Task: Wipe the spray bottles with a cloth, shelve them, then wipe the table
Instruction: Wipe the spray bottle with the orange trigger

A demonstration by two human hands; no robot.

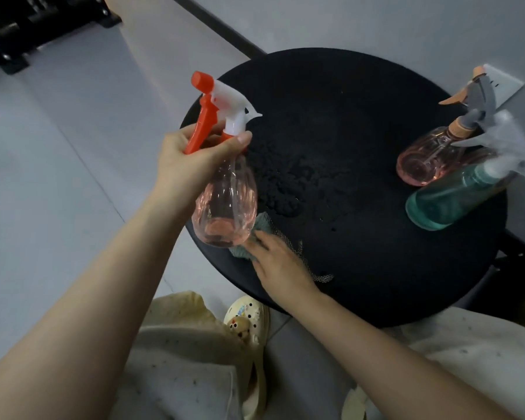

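Above the near-left edge of the round black table (361, 122), the left hand (191, 165) holds a pink spray bottle (225, 204) by its neck, fingers wrapped closed, long axis roughly upright. Directly beneath its base, the right hand (278, 265) presses flat on the cloth (243, 250), fingers spread, nearer for the wipe.

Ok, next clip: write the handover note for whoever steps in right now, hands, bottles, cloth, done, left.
Left hand: gripping the orange-trigger bottle by the neck, lifted above the table's near edge.
Right hand: resting on the cloth, which lies on the round black table.
Pink bottle and teal bottle stand at the far right of the table.
Done: nothing shelved.
Left: wipe bottles, shelve all three, wipe the table.
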